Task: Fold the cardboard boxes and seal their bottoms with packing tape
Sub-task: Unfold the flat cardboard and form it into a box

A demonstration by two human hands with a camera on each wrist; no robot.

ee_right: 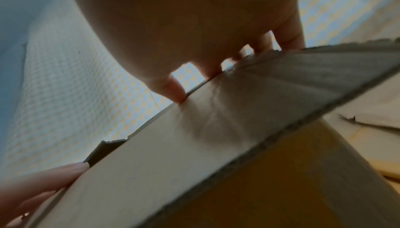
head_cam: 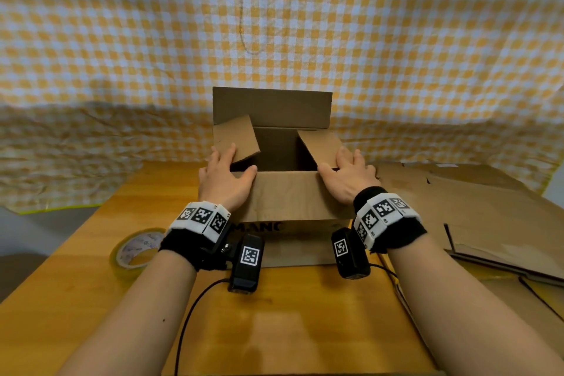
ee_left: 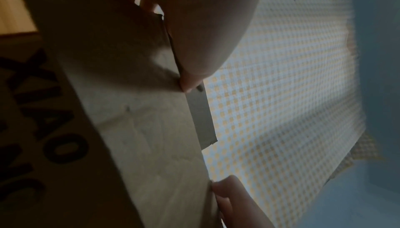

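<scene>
The cardboard box (head_cam: 283,201) is sitting at the centre of the head view on the wooden table (head_cam: 290,330), its open end facing up, and the flap-folding step is under way. The left hand (head_cam: 224,181) is pressing down on the left side flap (head_cam: 235,143), which is tilting inward over the opening, while the right hand (head_cam: 348,175) is doing the same on the right side flap (head_cam: 320,143). Both hands are lying palm down with fingers extended across the flaps and thumbs reaching onto the near flap (head_cam: 287,195), which is leaning toward the viewer; they are pushing, not clutching anything. The far flap (head_cam: 271,107) is standing upright at the back, against the checked cloth (head_cam: 274,24).

By the look of it, both side flaps are only partly down, so the next move is likely calling for them to be pushed flat, then the near and far flaps brought over to meet, and one hand freed to fetch the tape roll (head_cam: 135,249) lying at the lower left, well apart from the box. The risk appears to be a flap springing back once released.

Both forearms are reaching straight forward, wrists bent slightly down. A stack of flat cardboard (head_cam: 488,217) is waiting at the right.
</scene>
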